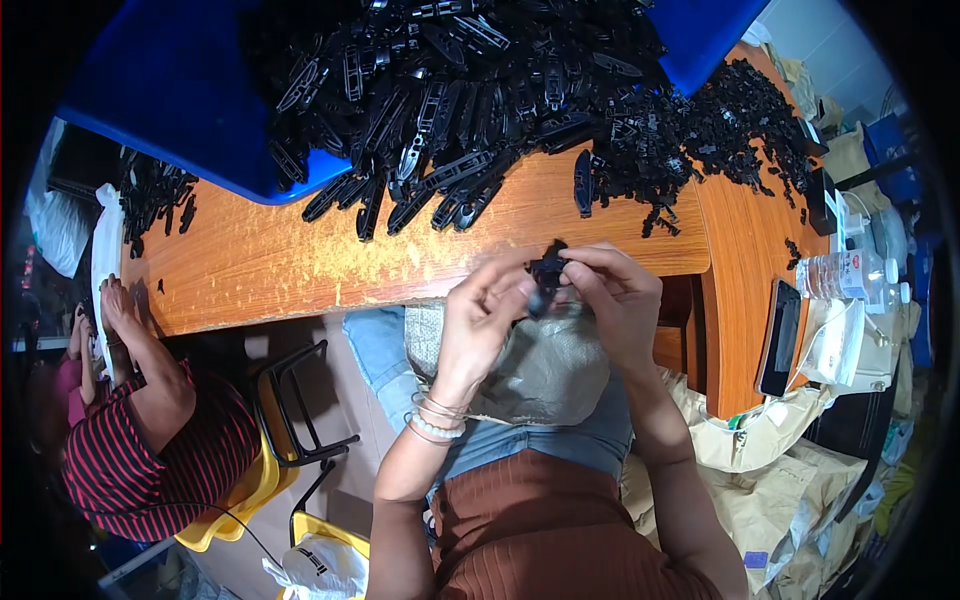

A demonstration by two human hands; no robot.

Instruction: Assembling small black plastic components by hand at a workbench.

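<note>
A small black plastic part [547,268] is held between my two hands, just over the table's front edge; its lower end is smeared by motion. My left hand [487,308], with bracelets on the wrist, grips it from the left with thumb and fingers. From the other side my right hand [618,295] pinches it between thumb and forefinger. Beyond my hands, long black plastic pieces [435,130] spill in a heap from a blue bin [190,130]. To their right lies a pile of small black parts [650,150]. One long piece [583,185] stands apart at the heap's front.
An open sack [560,365] lies across my lap below the table edge. At right, the wooden table [745,330] carries a phone [780,337] and plastic bottles [840,275]. A co-worker in a striped shirt [165,450] sits at left, near a black-framed chair [295,400]. Brown paper bags [760,500] fill the lower right.
</note>
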